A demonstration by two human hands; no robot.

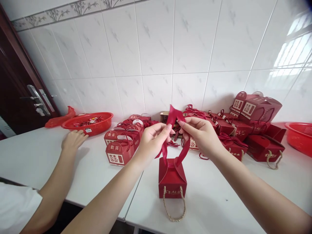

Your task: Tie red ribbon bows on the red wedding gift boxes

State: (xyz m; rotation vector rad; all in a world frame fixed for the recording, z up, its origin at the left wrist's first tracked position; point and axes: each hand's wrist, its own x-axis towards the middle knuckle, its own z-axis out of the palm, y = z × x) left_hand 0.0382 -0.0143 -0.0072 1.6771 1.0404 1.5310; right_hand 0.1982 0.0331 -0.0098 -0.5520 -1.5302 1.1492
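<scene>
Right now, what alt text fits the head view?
Left hand and right hand pinch a red ribbon rising from a small box with a rope handle on a white table. More red boxes stand behind; a co-worker's hand rests beside a basin.

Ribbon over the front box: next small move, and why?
Probably draw the red ribbon snug towards the small box: the left hand and right hand pinch it above the box, its strands hang down to the folded top, and no finished bow shows there.
</scene>
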